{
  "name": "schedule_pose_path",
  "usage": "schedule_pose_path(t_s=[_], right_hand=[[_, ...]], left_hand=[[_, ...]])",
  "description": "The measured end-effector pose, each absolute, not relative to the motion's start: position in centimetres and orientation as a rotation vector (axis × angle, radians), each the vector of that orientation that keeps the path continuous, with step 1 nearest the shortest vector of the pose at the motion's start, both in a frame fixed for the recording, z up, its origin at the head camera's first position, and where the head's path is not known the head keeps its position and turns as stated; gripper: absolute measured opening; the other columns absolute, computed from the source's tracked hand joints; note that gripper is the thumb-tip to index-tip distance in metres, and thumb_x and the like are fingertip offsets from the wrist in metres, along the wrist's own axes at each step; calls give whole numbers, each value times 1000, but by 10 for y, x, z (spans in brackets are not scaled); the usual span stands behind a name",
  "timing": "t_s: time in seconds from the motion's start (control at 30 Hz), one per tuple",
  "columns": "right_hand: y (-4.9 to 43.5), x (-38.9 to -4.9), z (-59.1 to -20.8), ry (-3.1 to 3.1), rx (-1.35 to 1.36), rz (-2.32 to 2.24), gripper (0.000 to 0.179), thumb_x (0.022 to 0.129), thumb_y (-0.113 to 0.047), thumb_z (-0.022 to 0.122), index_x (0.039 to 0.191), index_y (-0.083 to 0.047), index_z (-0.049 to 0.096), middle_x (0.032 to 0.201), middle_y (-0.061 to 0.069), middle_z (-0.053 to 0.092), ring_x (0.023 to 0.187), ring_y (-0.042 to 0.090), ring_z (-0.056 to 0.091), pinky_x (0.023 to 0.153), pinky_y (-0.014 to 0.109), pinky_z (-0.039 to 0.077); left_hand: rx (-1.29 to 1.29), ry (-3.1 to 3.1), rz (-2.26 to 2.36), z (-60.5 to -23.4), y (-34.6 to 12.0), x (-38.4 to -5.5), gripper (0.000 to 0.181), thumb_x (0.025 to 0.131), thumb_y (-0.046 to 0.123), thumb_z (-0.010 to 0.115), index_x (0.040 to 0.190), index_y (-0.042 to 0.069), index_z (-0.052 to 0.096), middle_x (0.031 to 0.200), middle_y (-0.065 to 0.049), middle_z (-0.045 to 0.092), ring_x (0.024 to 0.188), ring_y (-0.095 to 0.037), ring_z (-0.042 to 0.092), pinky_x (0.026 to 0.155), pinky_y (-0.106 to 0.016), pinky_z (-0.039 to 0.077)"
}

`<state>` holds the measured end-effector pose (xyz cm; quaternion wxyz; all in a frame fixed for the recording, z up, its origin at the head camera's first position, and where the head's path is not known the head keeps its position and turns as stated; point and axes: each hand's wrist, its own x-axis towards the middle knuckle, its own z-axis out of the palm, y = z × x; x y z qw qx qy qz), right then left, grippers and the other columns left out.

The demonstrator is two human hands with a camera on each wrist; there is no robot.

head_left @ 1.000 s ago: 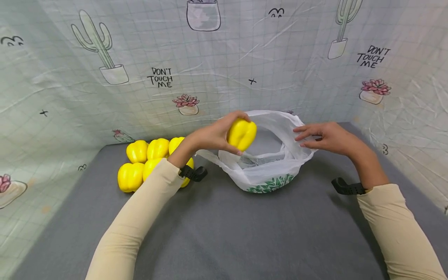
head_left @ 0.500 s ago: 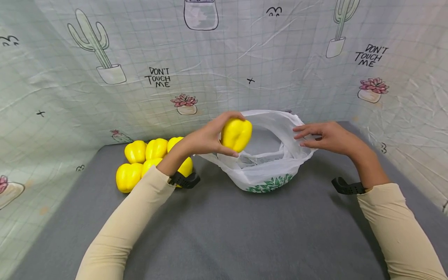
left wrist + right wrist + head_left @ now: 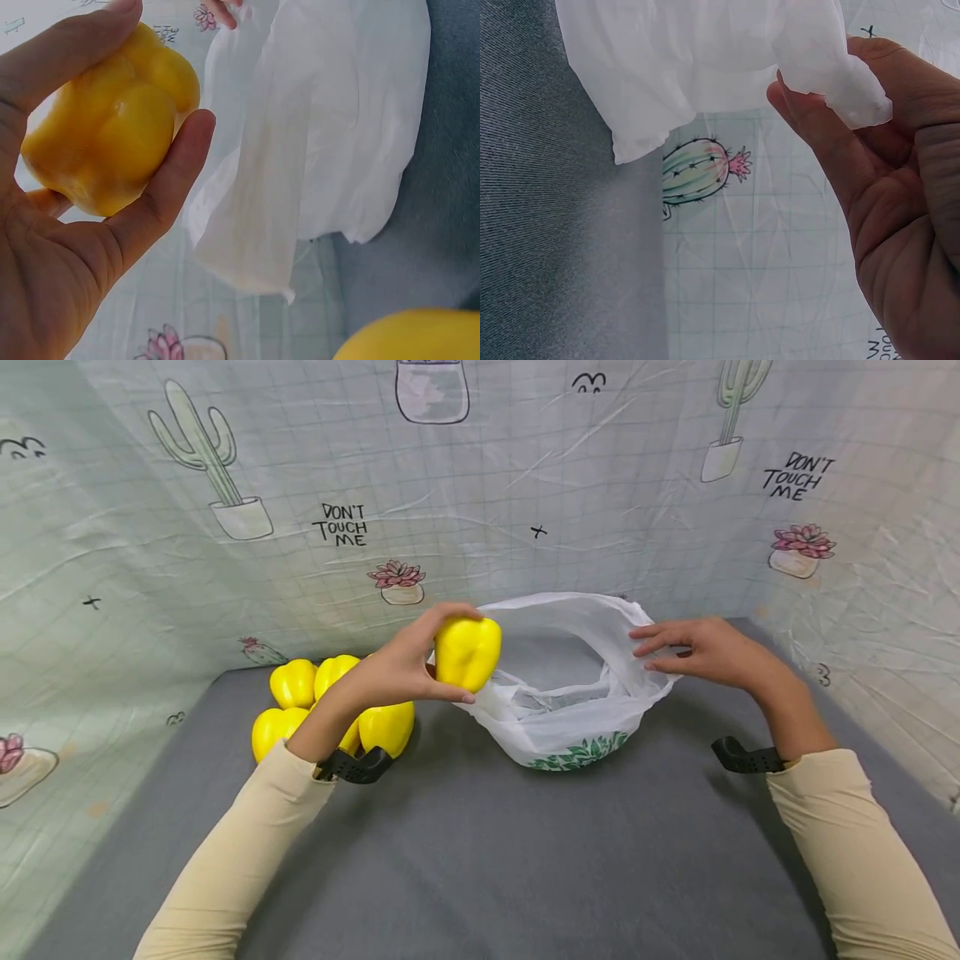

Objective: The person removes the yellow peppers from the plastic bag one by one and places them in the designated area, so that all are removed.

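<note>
My left hand (image 3: 401,664) grips a yellow bell pepper (image 3: 468,653) between thumb and fingers, raised at the left rim of a white plastic bag (image 3: 525,739). In the left wrist view the bell pepper (image 3: 124,124) sits in the grasp, apart from the palm, beside the bag (image 3: 307,135). My right hand (image 3: 701,650) holds the bag's right rim. The right wrist view shows the rim of the bag (image 3: 697,60) between the thumb and fingers of that hand (image 3: 885,187). The bag's mouth gapes upward, with green leaves printed on its front.
Several more yellow bell peppers (image 3: 386,727) stand grouped on the grey tabletop (image 3: 525,860), left of the bag and partly behind my left forearm. A printed cloth curtain (image 3: 480,485) hangs behind and along both sides.
My left hand has moved left with the bell pepper, from over the bag's mouth to its left rim. My right hand and the bag stay nearly still.
</note>
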<state>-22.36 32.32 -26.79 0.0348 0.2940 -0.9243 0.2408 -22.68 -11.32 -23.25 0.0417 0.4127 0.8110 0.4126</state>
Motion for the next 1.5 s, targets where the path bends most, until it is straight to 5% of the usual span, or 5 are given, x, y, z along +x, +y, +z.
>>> schedule_pose_path(t_s=[0.5, 0.77, 1.5], right_hand=[[325, -221, -266, -2898, 736, 769, 32, 95, -18, 74, 127, -16, 73, 134, 2, 67, 111, 1, 59, 74, 18, 48], [325, -221, -266, -2883, 731, 772, 37, 93, -16, 76, 130, -15, 71, 129, 7, 69, 88, 8, 56, 67, 22, 45], [323, -221, -270, -2880, 766, 769, 34, 93, -15, 75, 128, -16, 72, 132, 6, 68, 84, 7, 55, 65, 23, 44]], left_hand=[[1130, 2512, 1310, -224, -149, -210, 91, 74, 14, 93, 146, 28, 39, 152, 7, 36, 120, -23, 50, 80, -39, 62], [1010, 2572, 1289, -229, -173, -194, 90, 74, 14, 93, 146, 28, 40, 151, 5, 39, 119, -23, 51, 80, -38, 61], [821, 2643, 1236, -245, -208, -170, 89, 77, 16, 91, 147, 25, 37, 148, -3, 40, 121, -25, 47, 87, -38, 58]])
